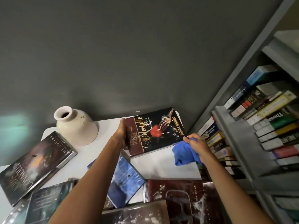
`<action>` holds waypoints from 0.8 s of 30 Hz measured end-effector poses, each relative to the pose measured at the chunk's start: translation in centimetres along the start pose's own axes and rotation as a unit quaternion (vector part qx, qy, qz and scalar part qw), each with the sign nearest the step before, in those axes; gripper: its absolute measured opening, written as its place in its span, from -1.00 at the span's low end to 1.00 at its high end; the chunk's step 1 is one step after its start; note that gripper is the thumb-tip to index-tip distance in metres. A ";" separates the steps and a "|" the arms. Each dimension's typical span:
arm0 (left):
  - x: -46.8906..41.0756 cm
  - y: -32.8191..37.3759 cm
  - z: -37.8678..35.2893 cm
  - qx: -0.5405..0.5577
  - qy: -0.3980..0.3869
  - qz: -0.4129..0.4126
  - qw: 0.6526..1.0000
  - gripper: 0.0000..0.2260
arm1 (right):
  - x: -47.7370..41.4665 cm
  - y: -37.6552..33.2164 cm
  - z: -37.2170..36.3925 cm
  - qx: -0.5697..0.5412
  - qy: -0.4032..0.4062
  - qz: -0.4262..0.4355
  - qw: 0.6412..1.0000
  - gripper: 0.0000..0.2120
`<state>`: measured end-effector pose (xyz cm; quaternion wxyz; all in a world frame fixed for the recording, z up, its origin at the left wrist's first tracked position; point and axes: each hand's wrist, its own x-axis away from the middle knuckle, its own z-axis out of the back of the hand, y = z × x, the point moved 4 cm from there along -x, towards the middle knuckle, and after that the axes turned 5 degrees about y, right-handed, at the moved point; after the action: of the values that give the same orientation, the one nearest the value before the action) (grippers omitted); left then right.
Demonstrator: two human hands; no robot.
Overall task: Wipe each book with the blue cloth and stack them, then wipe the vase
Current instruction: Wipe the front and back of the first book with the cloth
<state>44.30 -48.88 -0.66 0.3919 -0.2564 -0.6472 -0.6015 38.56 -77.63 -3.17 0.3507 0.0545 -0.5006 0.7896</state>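
Likely stiff and slippery-jacketed, the book (159,131) is clamped by its spine in the left grip (121,132), the right grip (196,142) pinching the soft blue cloth (182,155) at its four o'clock.

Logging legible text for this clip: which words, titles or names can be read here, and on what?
"Delectable": cover of the held book, gripped by the left hand.
"MARTIN H. GREENBERG": same cover.
"LOVERS", "CONNOLLY": dark book lying at left, upside down.
"diction...": blue shelf spine.
"Thes...": dark shelf spine, rest unclear.
Other covers and spines: too blurred to read.
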 end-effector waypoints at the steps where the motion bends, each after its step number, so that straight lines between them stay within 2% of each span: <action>1: -0.5 0.0 0.1 0.004 -0.010 0.001 1.000 -0.42 | 0.0 0.0 0.1 -0.001 0.000 -0.001 1.000 -0.86; 6: -1.0 0.0 -0.1 -0.014 -0.019 -0.038 0.999 -0.57 | 0.2 0.0 0.4 -0.018 0.000 0.004 1.000 -0.87; 14: 1.2 -0.9 0.4 0.031 -0.091 -0.121 0.988 -0.48 | 2.6 -1.0 1.8 -0.087 0.006 -0.001 0.996 -0.89; 18: 4.1 -2.0 1.4 0.105 -0.119 -0.129 0.979 -0.48 | 5.4 -2.9 3.7 -0.114 0.000 0.035 0.993 -0.85; 21: 6.3 -2.9 2.5 0.139 -0.114 -0.139 0.974 -0.38 | 8.4 -4.0 4.6 -0.126 -0.012 0.065 0.990 -0.85; 24: 8.9 -4.0 4.3 0.146 -0.103 -0.163 0.970 -0.41 | 11.7 -4.0 5.0 -0.120 -0.017 0.079 0.989 -0.83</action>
<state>35.23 -46.51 4.45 0.2532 -0.1484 -0.7979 -0.5265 30.94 -74.95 7.43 0.2825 -0.0140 -0.6007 0.7478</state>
